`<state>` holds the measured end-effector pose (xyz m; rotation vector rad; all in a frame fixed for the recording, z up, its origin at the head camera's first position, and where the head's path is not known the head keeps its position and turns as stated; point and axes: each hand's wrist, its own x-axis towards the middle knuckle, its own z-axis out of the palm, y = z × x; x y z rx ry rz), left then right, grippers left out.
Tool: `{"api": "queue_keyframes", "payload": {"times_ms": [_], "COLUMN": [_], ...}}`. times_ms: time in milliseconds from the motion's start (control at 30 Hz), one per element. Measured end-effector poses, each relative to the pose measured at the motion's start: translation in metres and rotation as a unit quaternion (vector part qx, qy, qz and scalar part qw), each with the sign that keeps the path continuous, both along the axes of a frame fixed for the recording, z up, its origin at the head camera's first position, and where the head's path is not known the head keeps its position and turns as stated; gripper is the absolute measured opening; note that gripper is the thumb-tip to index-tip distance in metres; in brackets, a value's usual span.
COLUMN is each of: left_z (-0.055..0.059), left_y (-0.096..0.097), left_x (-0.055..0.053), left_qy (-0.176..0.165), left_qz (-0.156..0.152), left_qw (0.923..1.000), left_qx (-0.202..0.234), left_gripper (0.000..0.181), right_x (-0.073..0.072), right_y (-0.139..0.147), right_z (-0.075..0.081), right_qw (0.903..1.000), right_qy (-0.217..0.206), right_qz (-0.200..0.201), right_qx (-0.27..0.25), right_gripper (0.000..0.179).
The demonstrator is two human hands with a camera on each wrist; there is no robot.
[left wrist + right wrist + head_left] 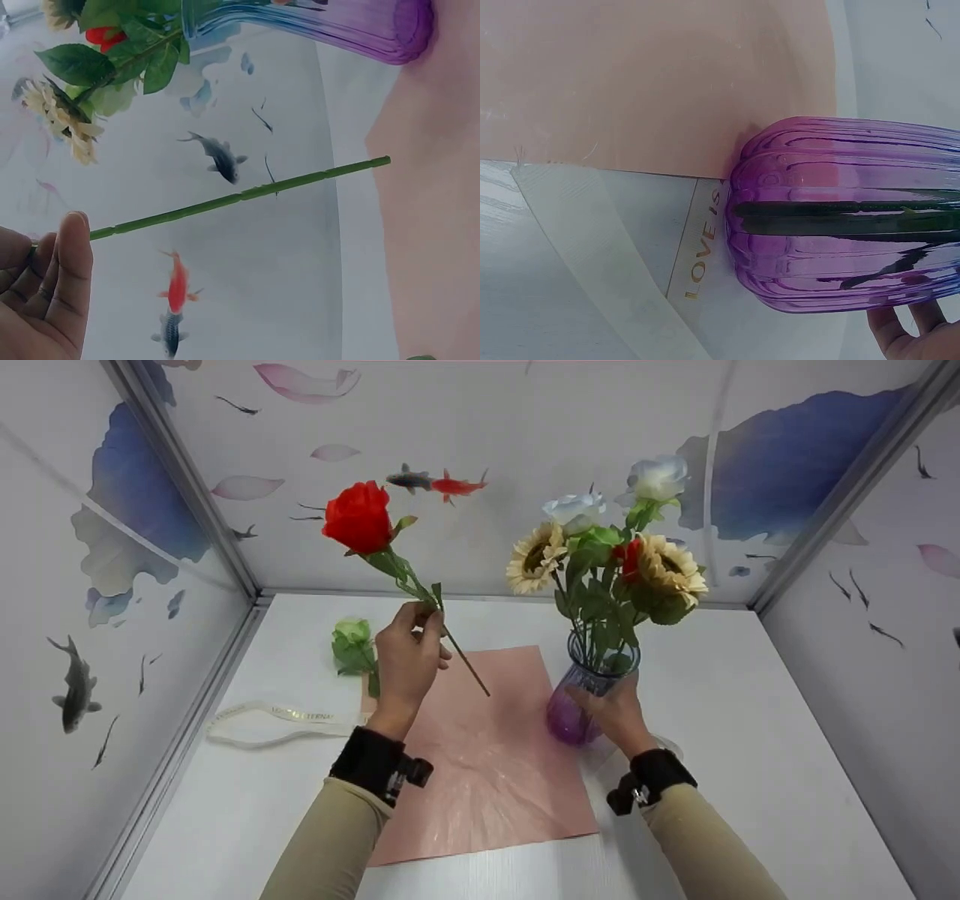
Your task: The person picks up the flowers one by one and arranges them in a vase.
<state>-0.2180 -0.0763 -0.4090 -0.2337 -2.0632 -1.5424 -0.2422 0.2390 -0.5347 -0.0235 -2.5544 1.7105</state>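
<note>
My left hand (411, 656) pinches the green stem (247, 193) of a red rose (360, 519) between thumb and fingers. The rose's head points up and left; the bare stem end slants down to the right, above the pink paper. On the right, my right hand (615, 712) grips a ribbed glass vase (574, 712), blue at the rim and purple at the base. Stems show through its wall in the right wrist view. Out of the vase rise cream sunflowers (670, 570), pale blue roses (656, 478) and leaves, with a bit of red among them.
A sheet of pink wrapping paper (487, 780) lies on the white table (750, 720). Left of it are a light green rose (352, 645) and a looped white ribbon (259, 742). Another lettered ribbon (701, 262) passes beside the vase base. Printed panels (525, 435) enclose the table.
</note>
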Motion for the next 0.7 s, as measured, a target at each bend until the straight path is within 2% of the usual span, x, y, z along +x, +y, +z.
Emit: {"api": "queue_keyframes", "payload": {"times_ms": [133,267,500,700], "left_z": [0.003,0.006,0.010,0.014], "left_y": [0.000,-0.001,0.001,0.001], "left_x": [0.001,0.003,0.008,0.010], "left_qy": [-0.018,-0.047,-0.065,-0.070], "left_qz": [-0.003,-0.021,-0.050,-0.056], "left_qw": [0.9990,0.9954,0.9885,0.9812], "left_qx": [0.040,0.081,0.127,0.171], "left_gripper": [0.015,0.018,0.020,0.023], "right_x": [0.000,0.001,0.002,0.001], "right_y": [0.000,0.000,0.000,0.000], "right_z": [0.000,0.001,0.001,0.000], "right_qw": [0.9999,0.9997,0.9997,0.9996], "right_qy": [-0.009,-0.021,0.022,0.026], "right_qz": [-0.001,-0.003,0.006,0.005], "right_qx": [0.005,0.012,0.012,0.010], "right_gripper": [0.112,0.113,0.111,0.110]}}
